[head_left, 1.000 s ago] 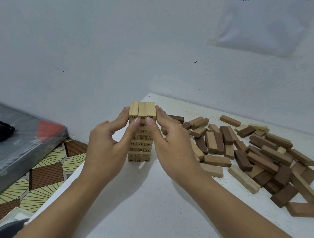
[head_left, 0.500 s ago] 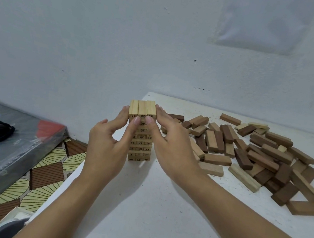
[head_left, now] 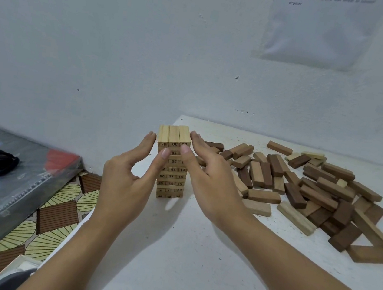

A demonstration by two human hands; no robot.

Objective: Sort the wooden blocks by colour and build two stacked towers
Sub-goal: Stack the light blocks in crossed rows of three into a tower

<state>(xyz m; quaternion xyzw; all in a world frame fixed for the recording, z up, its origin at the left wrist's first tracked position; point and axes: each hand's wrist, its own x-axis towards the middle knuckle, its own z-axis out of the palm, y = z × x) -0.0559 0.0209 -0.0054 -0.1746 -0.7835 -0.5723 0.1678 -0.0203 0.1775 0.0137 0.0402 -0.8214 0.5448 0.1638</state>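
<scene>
Pale tower (head_left: 171, 178) stands between left hand (head_left: 126, 185) and right hand (head_left: 209, 183); fingers straight, gripping nothing.

A tower (head_left: 171, 181) of pale wooden blocks stands upright at about 10 o'clock on the table (head_left: 195, 255), near its left edge. It is built in flat layers with black numbers printed on the block ends, and its top layer (head_left: 174, 134) is three blocks side by side, flush, with ends facing the camera. From 2 to 3 o'clock of it the loose blocks (head_left: 313, 192) lie tumbled over one another in a wide heap, mostly mid and dark brown, with a few pale ones (head_left: 296, 217) mixed in.
</scene>
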